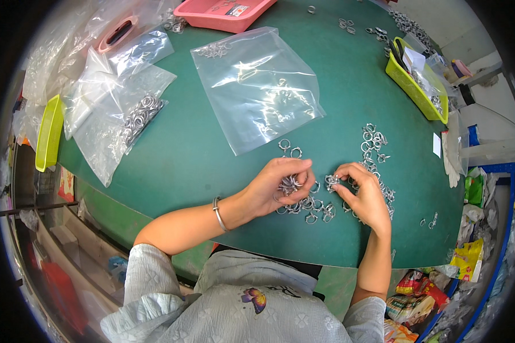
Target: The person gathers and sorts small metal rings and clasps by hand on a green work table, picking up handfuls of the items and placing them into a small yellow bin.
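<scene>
My left hand (288, 182) curls around a cluster of silver metal rings (290, 183), palm turned up and inward. Just right of it, my right hand (357, 191) pinches a silver ring (331, 181) between thumb and fingertips. Loose rings (311, 211) lie on the table below and between the hands. A longer heap of rings (373, 140) runs beside and behind my right hand, partly covered by it. Two more rings (284, 144) rest just beyond my left hand. Fine detail on the rings is too small to make out.
A clear plastic bag (252, 86) with some rings lies on the green table (171, 154). Another bag of rings (142, 119) is at left. A pink tray (226, 14) stands at the back, a yellow-green basket (418, 86) at right, another basket (49, 134) at the left edge.
</scene>
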### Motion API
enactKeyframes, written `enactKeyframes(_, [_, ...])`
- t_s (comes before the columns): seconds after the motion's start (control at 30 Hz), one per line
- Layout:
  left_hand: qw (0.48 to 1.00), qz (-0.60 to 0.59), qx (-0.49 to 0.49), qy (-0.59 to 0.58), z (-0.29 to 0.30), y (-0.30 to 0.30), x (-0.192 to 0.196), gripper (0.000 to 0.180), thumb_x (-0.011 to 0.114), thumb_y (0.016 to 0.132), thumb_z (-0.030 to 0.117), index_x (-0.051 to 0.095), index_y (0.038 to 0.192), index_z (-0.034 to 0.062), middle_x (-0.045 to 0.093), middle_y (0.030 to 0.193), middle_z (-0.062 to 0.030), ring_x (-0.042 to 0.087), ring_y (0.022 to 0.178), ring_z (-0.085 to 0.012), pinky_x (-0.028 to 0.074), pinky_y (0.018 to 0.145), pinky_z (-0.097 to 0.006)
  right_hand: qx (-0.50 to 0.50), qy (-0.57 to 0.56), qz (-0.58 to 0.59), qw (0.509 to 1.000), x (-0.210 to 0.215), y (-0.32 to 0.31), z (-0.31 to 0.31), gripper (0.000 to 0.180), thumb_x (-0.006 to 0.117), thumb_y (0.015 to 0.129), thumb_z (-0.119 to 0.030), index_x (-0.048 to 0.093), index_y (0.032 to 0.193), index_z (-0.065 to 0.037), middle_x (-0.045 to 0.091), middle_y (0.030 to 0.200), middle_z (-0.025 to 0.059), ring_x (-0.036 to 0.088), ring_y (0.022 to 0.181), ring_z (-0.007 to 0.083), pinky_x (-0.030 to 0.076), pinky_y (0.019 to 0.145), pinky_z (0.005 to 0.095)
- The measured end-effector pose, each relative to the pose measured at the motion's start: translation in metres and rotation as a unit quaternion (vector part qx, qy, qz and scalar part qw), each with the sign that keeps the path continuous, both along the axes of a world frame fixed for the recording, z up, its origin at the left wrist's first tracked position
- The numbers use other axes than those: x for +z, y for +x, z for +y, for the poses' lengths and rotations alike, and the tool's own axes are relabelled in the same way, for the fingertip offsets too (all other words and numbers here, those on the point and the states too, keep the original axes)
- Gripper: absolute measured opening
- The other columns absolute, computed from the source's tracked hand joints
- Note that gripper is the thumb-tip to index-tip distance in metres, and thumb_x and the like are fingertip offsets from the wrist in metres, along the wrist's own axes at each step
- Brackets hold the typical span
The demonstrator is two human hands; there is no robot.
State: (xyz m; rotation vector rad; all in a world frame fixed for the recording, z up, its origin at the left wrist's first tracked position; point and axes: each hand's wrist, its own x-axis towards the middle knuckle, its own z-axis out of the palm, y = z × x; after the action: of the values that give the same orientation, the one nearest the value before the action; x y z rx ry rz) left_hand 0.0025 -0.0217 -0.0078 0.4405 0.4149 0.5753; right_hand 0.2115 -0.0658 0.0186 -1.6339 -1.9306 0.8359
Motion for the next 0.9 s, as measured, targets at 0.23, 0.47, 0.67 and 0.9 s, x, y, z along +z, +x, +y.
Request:
enactKeyframes(0.23, [0.997, 0.037, -0.051, 0.048, -0.003, -0.001, 0.0, 0.043, 0.043, 0.095, 0.035, 0.049, 0.063, 0.007, 0.034, 0.051, 0.0012, 0.031, 0.042, -0.006, 0.02, 0.035, -0.019, -0.073, -0.042, 0.124, 0.989, -0.008, -0.001, 0.002, 0.02, 0.07, 0.072, -0.003, 0.06, 0.09, -0.001, 0.056, 0.07, 0.0027, 0.048, 0.061, 0.0094, 0.04, 0.057, 0.0232])
enactKeyframes(0.47, [0.999, 0.009, -0.014, 0.037, -0.001, -0.001, -0.001, 0.031, 0.043, 0.096, 0.029, 0.058, 0.094, 0.002, 0.036, 0.055, 0.0019, 0.031, 0.043, -0.0045, 0.022, 0.037, -0.018, -0.092, 0.029, 0.076, 0.992, -0.003, -0.005, 0.003, 0.025, 0.068, 0.072, 0.001, 0.062, 0.096, -0.001, 0.057, 0.069, 0.0034, 0.047, 0.059, 0.0106, 0.04, 0.055, 0.0236])
enactKeyframes(0.67, [0.998, 0.03, -0.001, 0.062, -0.002, 0.001, -0.001, 0.03, 0.043, 0.096, 0.026, 0.055, 0.105, 0.0009, 0.042, 0.062, 0.0012, 0.033, 0.045, -0.0045, 0.025, 0.037, -0.018, -0.093, 0.032, 0.07, 0.993, -0.002, -0.001, 0.005, 0.025, 0.067, 0.072, 0.001, 0.063, 0.097, -0.001, 0.06, 0.074, 0.0047, 0.046, 0.059, 0.012, 0.04, 0.056, 0.0241])
enactKeyframes(0.9, [0.996, 0.042, -0.009, 0.082, -0.002, 0.002, -0.001, 0.029, 0.045, 0.095, 0.024, 0.055, 0.108, 0.0001, 0.045, 0.065, 0.0007, 0.034, 0.045, -0.0046, 0.026, 0.037, -0.019, -0.141, 0.056, 0.077, 0.985, -0.004, 0.007, 0.008, 0.024, 0.07, 0.068, 0.0, 0.066, 0.092, -0.003, 0.059, 0.073, 0.0016, 0.045, 0.061, 0.007, 0.037, 0.054, 0.021])
